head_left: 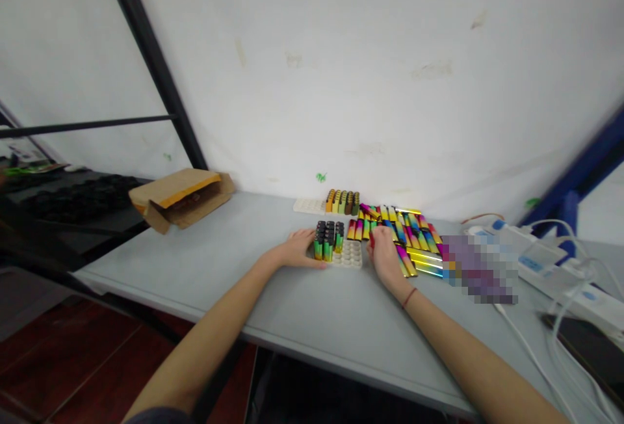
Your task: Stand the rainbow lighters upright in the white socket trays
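**Upright lighters (327, 242):** black tops, green-to-yellow gradient bodies, standing close-packed in left part of white moulded tray (351, 255); right part of tray shows unfilled round sockets.

**Far row of lighters (342, 202):** upright, orange, yellow and brown tones, in single line at edge of second white tray (307, 206).

**Loose lighters (400, 232):** metallic rainbow bodies, gold, magenta and blue, lying on sides in dense, partly overlapping rows, right of both trays. Several near ones (424, 263) lie apart, glossy yellow.
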`<state>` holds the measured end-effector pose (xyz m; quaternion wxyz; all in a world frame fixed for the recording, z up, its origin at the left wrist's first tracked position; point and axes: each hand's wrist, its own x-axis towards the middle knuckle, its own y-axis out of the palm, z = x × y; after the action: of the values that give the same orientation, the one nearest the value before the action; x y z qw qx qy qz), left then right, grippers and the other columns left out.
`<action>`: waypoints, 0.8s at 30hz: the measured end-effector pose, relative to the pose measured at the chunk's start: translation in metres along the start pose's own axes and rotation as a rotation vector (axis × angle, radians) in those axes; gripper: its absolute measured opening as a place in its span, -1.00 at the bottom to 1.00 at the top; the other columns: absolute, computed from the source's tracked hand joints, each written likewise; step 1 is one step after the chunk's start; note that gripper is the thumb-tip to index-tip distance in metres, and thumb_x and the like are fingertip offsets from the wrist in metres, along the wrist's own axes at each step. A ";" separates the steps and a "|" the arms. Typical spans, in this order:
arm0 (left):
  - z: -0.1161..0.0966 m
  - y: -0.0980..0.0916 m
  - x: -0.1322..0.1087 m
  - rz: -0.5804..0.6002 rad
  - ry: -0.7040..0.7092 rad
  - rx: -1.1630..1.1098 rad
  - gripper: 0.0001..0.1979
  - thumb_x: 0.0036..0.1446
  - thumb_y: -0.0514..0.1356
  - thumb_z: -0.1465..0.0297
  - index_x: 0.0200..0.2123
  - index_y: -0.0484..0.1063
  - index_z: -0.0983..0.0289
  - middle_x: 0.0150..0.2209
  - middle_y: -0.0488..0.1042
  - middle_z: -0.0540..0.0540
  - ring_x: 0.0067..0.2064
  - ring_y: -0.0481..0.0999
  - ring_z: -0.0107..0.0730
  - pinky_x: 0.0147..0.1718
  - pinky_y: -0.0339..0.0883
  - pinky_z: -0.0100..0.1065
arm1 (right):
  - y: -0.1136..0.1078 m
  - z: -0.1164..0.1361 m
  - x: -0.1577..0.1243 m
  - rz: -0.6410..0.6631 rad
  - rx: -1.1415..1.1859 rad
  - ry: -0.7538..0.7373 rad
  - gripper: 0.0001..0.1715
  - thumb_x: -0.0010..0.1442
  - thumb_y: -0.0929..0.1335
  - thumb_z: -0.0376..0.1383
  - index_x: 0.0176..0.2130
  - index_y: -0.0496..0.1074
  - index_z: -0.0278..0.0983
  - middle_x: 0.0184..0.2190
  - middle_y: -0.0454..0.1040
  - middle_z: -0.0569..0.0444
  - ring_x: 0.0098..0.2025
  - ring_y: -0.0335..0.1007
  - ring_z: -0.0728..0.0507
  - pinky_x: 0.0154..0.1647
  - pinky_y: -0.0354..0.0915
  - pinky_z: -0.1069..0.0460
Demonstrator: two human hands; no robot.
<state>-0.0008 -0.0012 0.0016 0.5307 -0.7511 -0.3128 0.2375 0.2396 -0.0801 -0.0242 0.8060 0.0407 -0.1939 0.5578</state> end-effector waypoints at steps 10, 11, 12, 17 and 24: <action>0.000 0.002 0.000 -0.028 0.028 -0.020 -0.06 -0.06 0.32 -0.09 0.29 0.16 0.26 0.28 0.26 0.27 0.27 0.22 0.17 0.26 0.03 -0.01 | 0.004 0.025 -0.010 0.135 -0.108 -0.250 -0.68 0.26 0.30 -0.08 -0.15 0.44 -0.26 -0.20 0.53 -0.04 -0.23 0.45 -0.15 -0.21 0.37 -0.03; 0.001 0.002 0.000 -0.028 0.031 -0.021 -0.06 -0.05 0.32 -0.09 0.29 0.16 0.26 0.28 0.25 0.27 0.28 0.21 0.17 0.26 0.03 -0.01 | 0.005 0.024 -0.011 0.154 -0.093 -0.244 -0.68 0.26 0.30 -0.09 -0.14 0.44 -0.26 -0.19 0.54 -0.04 -0.23 0.47 -0.15 -0.20 0.39 -0.03; 0.001 0.003 0.000 -0.027 0.032 -0.020 -0.06 -0.05 0.32 -0.09 0.29 0.15 0.25 0.28 0.25 0.27 0.28 0.21 0.16 0.26 0.02 -0.01 | 0.006 0.022 -0.012 0.172 -0.082 -0.244 -0.68 0.26 0.31 -0.10 -0.14 0.45 -0.26 -0.18 0.55 -0.05 -0.22 0.49 -0.15 -0.18 0.41 -0.04; 0.000 0.002 0.000 -0.019 0.021 -0.013 -0.05 -0.06 0.33 -0.09 0.29 0.15 0.27 0.28 0.24 0.29 0.27 0.21 0.16 0.26 0.01 0.00 | 0.009 0.019 -0.015 0.228 -0.197 -0.358 -0.71 0.27 0.30 -0.18 -0.11 0.48 -0.27 -0.17 0.58 -0.09 -0.18 0.53 -0.18 -0.09 0.43 -0.08; -0.001 0.002 0.000 -0.032 0.019 -0.031 -0.05 -0.06 0.34 -0.07 0.29 0.15 0.26 0.28 0.24 0.30 0.26 0.23 0.16 0.26 0.02 0.02 | 0.013 0.026 -0.018 0.224 -0.457 -0.303 -0.65 0.28 0.31 -0.17 0.02 0.44 -0.21 -0.25 0.59 -0.03 -0.24 0.53 -0.18 -0.13 0.41 -0.05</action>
<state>-0.0001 -0.0022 0.0003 0.5257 -0.7563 -0.3232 0.2171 0.2155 -0.0987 -0.0086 0.6895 -0.0807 -0.4360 0.5728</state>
